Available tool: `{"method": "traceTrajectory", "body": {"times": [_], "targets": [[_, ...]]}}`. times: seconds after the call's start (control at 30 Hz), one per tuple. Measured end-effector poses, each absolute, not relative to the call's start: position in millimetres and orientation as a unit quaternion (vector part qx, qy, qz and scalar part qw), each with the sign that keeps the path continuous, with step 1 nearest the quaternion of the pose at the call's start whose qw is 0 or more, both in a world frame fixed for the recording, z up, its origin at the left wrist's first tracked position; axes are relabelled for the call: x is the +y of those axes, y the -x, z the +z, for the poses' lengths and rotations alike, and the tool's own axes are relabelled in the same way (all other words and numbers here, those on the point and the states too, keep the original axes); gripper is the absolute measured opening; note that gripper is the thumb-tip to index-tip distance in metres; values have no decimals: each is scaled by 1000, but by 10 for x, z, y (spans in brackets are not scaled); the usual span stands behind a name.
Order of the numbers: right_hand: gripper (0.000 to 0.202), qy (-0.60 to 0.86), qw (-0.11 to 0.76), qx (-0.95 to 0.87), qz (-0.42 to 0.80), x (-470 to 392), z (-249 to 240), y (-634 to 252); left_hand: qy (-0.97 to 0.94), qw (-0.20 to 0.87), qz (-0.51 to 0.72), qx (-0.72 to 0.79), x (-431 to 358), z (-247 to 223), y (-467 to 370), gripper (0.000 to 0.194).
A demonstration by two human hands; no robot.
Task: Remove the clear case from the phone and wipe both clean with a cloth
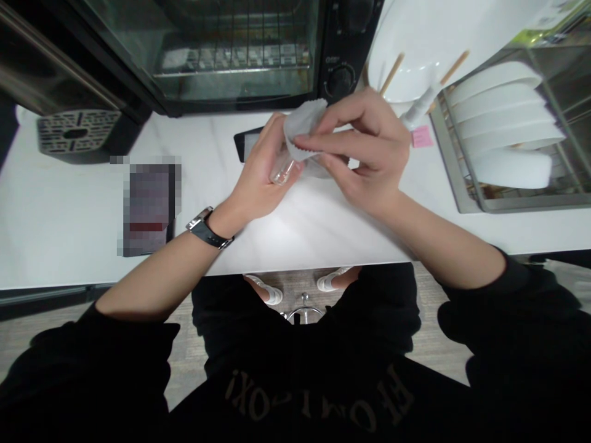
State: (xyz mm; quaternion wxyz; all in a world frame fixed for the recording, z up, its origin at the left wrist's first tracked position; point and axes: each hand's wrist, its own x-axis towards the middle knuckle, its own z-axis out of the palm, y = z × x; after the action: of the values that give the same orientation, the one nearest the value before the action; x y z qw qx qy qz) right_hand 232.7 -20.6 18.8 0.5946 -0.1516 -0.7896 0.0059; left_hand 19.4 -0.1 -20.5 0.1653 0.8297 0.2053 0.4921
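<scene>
My left hand (263, 175) wraps round a small clear glass-like container (281, 171), tilted, with most of it hidden by the fingers. A thin, translucent white sheet (305, 120) with a jagged edge lies curled over its upper end. My right hand (372, 151) pinches that sheet between thumb and fingers, close beside the left hand. Both hands are above the white counter (295, 240). Behind the left hand, a dark flat device (240, 146) shows only in part.
A toaster oven (231, 92) stands at the back. To the left are a slotted drip tray (76, 132) and a blurred-out device (148, 206). On the right are a rack of white bowls (503, 111), a white basin (415, 37), a pink note (421, 136) and a white tube (418, 109).
</scene>
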Motion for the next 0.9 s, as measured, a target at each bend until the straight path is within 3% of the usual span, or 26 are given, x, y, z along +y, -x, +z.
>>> {"method": "traceTrajectory", "body": {"times": [0.1,0.23,0.37,0.57,0.7,0.9], "targets": [[20,105,571,-814,12,-284,178,-2279,-824,172,493,219,-58,-142,-213,57],[17,83,553,-829,24,-369,157,-2223,-828,183,461,262,-192,3,-231,51],[26,114,558,-822,20,-337,175,-2242,-824,176,469,264,-148,-38,-222,50],[22,178,613,-769,23,-126,203,-2358,-832,160,486,214,33,-241,-185,51],[27,226,599,-768,19,-122,179,-2374,-831,169,482,220,65,-265,-161,54],[23,120,579,-807,-5,-234,153,-2283,-835,167,481,211,2,-185,-183,54]]}}
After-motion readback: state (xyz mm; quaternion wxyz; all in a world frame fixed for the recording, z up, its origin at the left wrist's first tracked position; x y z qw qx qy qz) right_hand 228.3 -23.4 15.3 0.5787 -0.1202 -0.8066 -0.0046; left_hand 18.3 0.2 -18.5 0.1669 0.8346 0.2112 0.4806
